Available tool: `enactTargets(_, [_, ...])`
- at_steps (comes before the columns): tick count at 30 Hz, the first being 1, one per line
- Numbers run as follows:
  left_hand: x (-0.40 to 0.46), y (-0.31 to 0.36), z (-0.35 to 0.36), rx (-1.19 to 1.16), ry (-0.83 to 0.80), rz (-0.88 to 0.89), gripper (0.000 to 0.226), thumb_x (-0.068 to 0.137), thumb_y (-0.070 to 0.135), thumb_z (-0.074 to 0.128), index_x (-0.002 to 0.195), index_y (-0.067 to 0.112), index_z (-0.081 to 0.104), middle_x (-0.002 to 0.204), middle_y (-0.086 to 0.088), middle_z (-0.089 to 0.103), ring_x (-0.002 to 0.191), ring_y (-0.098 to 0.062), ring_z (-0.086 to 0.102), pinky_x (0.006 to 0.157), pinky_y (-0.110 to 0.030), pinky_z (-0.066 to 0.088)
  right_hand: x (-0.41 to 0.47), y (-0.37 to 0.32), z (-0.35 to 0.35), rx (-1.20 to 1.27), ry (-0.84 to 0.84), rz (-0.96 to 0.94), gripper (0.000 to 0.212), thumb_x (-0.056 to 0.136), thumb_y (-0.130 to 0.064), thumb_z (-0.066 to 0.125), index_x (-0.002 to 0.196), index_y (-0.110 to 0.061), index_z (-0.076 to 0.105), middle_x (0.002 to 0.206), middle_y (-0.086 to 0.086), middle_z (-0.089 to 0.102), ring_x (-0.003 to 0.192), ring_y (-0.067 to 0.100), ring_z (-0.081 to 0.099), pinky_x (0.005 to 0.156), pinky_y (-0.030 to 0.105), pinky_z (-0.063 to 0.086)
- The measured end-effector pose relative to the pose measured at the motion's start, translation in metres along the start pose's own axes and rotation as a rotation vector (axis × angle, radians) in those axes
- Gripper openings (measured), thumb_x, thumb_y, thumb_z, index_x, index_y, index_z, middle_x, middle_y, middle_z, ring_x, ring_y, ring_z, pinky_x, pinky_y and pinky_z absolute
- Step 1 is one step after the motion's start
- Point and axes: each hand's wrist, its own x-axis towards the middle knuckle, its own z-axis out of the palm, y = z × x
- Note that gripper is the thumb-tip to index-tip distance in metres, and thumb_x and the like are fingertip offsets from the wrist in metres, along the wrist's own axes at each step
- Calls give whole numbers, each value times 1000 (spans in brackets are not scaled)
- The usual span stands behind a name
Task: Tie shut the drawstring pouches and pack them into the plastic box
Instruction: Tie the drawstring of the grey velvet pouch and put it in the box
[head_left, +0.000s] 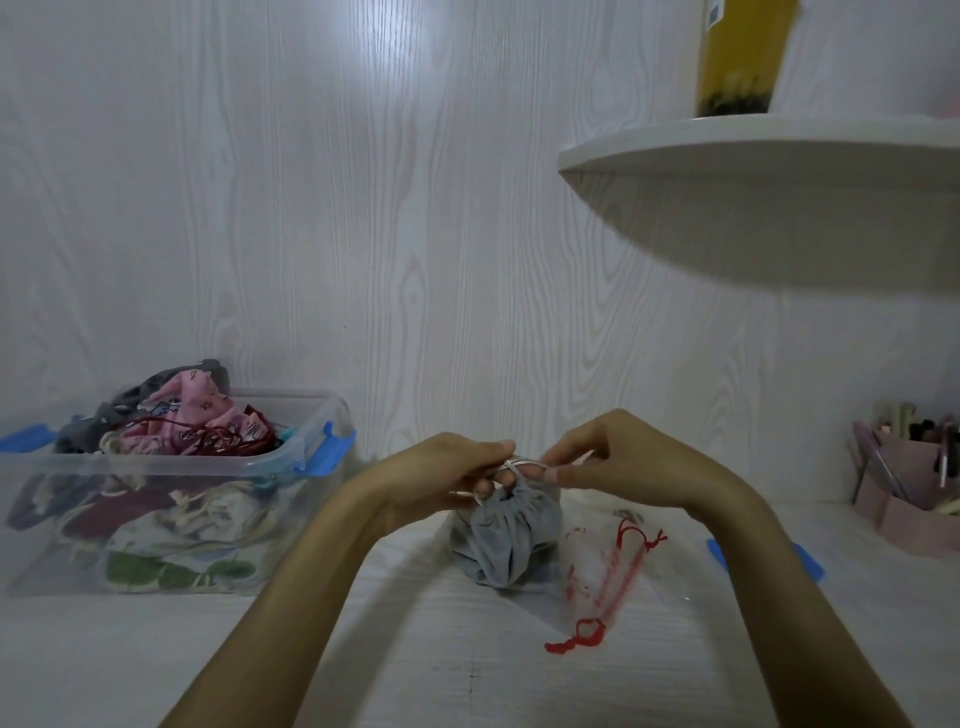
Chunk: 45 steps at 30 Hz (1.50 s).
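A grey drawstring pouch (506, 540) stands on the white table in the middle, its mouth gathered. My left hand (447, 475) and my right hand (613, 460) each pinch the pouch's pale cord (514, 464) just above the gathered mouth, where the cord crosses itself. To the right of it lies a sheer white pouch with a red cord (605, 571), flat on the table. The clear plastic box (171, 514) with blue clips stands at the left, piled with several tied pouches in pink, grey, maroon and green prints.
A blue-edged clear lid (810, 558) lies at the right behind my right forearm. A pink organiser with pens (914, 493) stands at the far right. A white corner shelf (769, 156) with a yellow bottle (743, 57) juts out above. The white wall is close behind.
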Motion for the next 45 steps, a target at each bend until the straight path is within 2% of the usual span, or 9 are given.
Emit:
enactTargets(2, [0,-1,-3,-11,34,12,33,93,36,53,76,15,73,68,2,60,74,-9,57,90,-27,48,-1,0,-2,49,110,21,6,81,-27,71,85,-29,75,78,-13,71,69,-5,62,62,9,45])
enactTargets(5, [1,-2,-5,-76,81,50,24,90,27,61,96,9,75,90,-2,73,86,-10,67,90,-22,53,-9,-1,-12,179,172,16,5,78,-24,74,82,-23,77,70,-6,73,56,-6,58,51,5,41])
enactTargets(10, [-2,1,-5,-218,122,88,21,83,15,67,103,8,72,100,-6,75,92,-11,71,73,-13,53,-16,-18,-12,163,-103,-42,10,79,-29,71,86,-25,78,77,-6,74,63,0,59,61,9,47])
enactTargets(16, [-8,5,-5,-199,125,91,15,79,5,70,92,12,73,91,-3,76,85,-9,72,69,-12,53,-9,-14,-7,91,53,59,13,89,-36,59,92,-29,70,82,-10,70,62,0,56,54,9,38])
enactTargets(21, [-7,6,-2,-93,143,127,16,75,5,74,87,14,76,92,-7,76,88,-13,71,75,-16,54,-1,-13,9,139,-114,14,23,85,-31,66,108,-33,67,95,-9,64,60,-18,52,59,7,39])
enactTargets(29, [-5,4,-4,237,523,316,17,66,5,82,71,20,75,70,0,75,70,-11,72,75,-23,57,3,-6,7,186,-72,40,15,78,-33,73,92,-28,74,78,-6,62,53,-9,51,61,12,42])
enactTargets(34, [-2,-3,-1,367,648,415,14,68,22,83,71,30,72,57,17,68,58,-1,66,65,-15,53,6,-4,14,346,-52,120,22,93,-33,54,95,-21,73,73,-8,62,58,1,51,54,14,37])
enactTargets(39, [-2,-4,-1,317,598,518,12,68,22,83,76,26,75,72,8,74,69,-3,70,70,-20,57,15,2,26,609,-122,167,24,97,-25,50,111,-12,64,68,-3,55,50,4,44,51,17,31])
enactTargets(45, [2,-4,-1,238,549,532,10,71,16,81,79,20,77,72,6,75,70,-6,71,65,-19,55,23,9,37,757,-111,106,20,94,-23,54,97,-11,70,65,-2,43,52,4,37,56,22,24])
